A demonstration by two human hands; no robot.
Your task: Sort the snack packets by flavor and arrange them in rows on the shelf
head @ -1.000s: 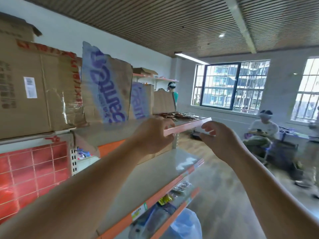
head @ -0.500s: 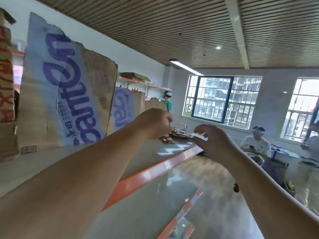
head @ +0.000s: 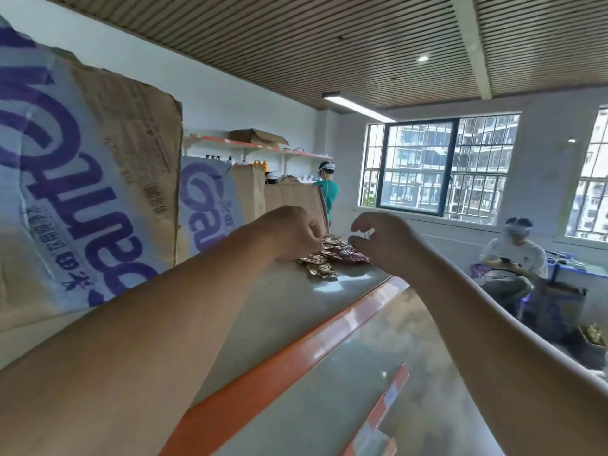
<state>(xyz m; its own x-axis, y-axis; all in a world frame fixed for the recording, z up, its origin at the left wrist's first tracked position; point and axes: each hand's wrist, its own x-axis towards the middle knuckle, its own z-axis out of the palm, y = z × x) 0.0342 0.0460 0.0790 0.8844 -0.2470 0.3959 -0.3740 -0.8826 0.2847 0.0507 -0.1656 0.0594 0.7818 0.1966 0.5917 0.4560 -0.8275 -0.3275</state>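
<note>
Working at head height over a grey metal shelf with a glossy orange front lip, above a second grey shelf level down to the right. Passing, on the left, tall brown cardboard boxes with white-and-purple printed panels, standing upright along the back of the shelf.

Dealing with small flat foil snack packets, lying in a loose, overlapping heap near the far end of the shelf, unsorted, with bronze-brown ones toward the near edge and reddish-purple ones toward the right. Judging these as very light, thin and crinkly: probably sliding easily on the smooth metal and on one another, bending rather than resisting, with contents possibly crushable under a hard squeeze. Recommending a fingertip pinch on a crimped end seam or a corner, one packet at a time; alternatively pressing flat and sliding along the shelf. Expecting neighbours to drag along if taken from the middle of the heap.

Reaching in with the left hand, with fingers curled downward onto the near-left edge of the heap and knuckles facing the camera. Fingertips hidden, so not possible to tell whether pinching a packet or merely touching. Holding the right hand just over the right end of the heap, with fingers half-curled and spread and thumb apart from forefinger, gripping nothing visible.

Seeing no rows on the shelf yet; judging the sort as at its start.
</note>
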